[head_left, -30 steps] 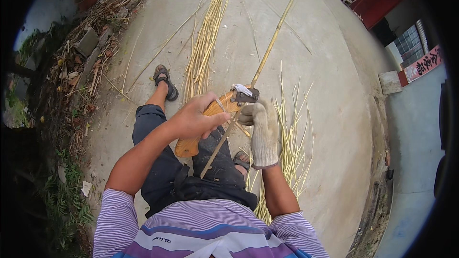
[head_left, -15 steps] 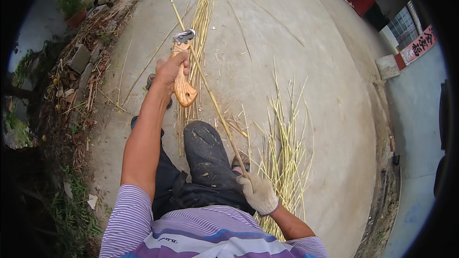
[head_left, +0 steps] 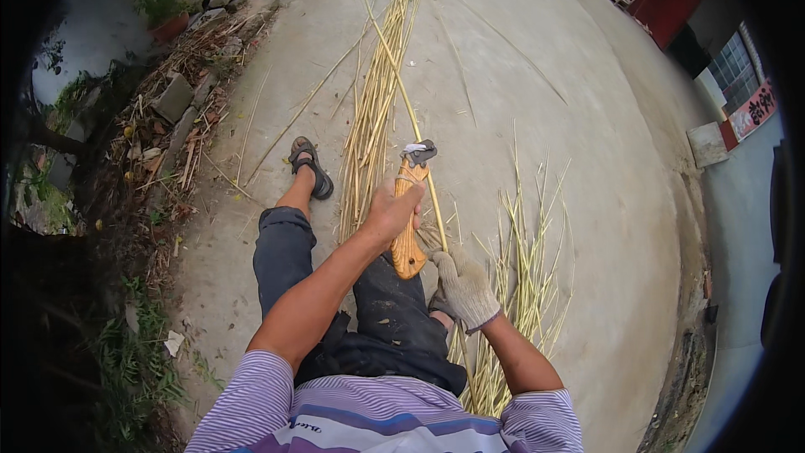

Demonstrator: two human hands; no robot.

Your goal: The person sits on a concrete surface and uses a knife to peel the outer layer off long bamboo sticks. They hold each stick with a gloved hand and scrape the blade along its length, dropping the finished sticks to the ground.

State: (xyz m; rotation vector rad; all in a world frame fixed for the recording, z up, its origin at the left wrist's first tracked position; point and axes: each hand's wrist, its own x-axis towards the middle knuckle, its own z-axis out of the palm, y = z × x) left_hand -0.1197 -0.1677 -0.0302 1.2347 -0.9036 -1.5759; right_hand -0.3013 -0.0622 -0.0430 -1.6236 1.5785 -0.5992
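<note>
My left hand (head_left: pixel 397 211) is bare and wrapped round the curved wooden handle of a tool with a small dark metal head (head_left: pixel 419 152). A long yellowish stalk (head_left: pixel 391 50) runs slantwise past this head, which touches it or lies just over it. Lower down, my right hand (head_left: pixel 466 287), in a pale knitted glove, is closed round the same stalk. Only a short stretch of stalk shows between the two hands. The exact contact of tool and stalk is too small to make out.
A bundle of stalks (head_left: pixel 381 109) lies on the concrete ahead, and another pile (head_left: pixel 524 277) lies beside my right arm. Rubble and dry debris (head_left: pixel 172 101) line the left side, with a potted plant (head_left: pixel 159 4) beyond. A wall (head_left: pixel 746 226) stands at the right.
My hands have come closer together along the stalk: the left with the tool moved nearer and rightward, the right moved farther forward. My left leg and sandal now show out to the left.
</note>
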